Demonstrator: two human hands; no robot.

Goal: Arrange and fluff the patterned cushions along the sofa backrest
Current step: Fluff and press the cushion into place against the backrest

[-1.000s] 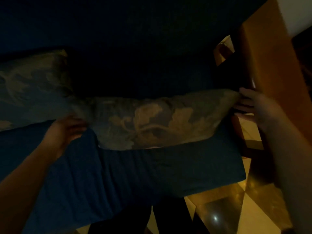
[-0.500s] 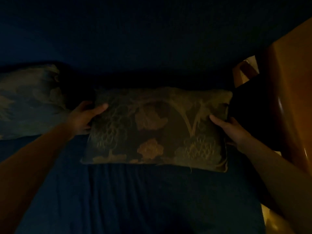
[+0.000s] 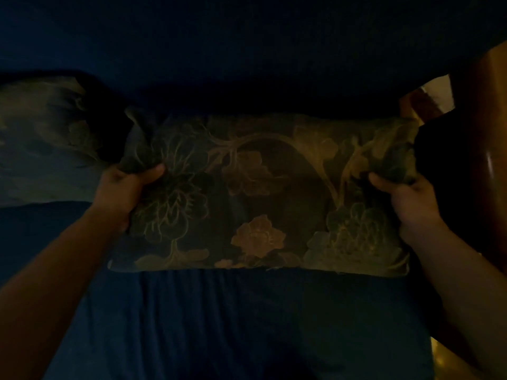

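The left hand [image 3: 120,193] and right hand [image 3: 408,200] each grip an end of the flowered cushion [image 3: 260,196], which stands against the sofa backrest [image 3: 247,50].

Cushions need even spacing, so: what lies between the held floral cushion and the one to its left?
In the head view, only a dark shadowed gap separates the floral cushion from the left cushion; nothing discernible there.

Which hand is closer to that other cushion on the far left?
Left. The left hand grips the middle cushion at the end right beside the far cushion; the right hand grips the opposite end.
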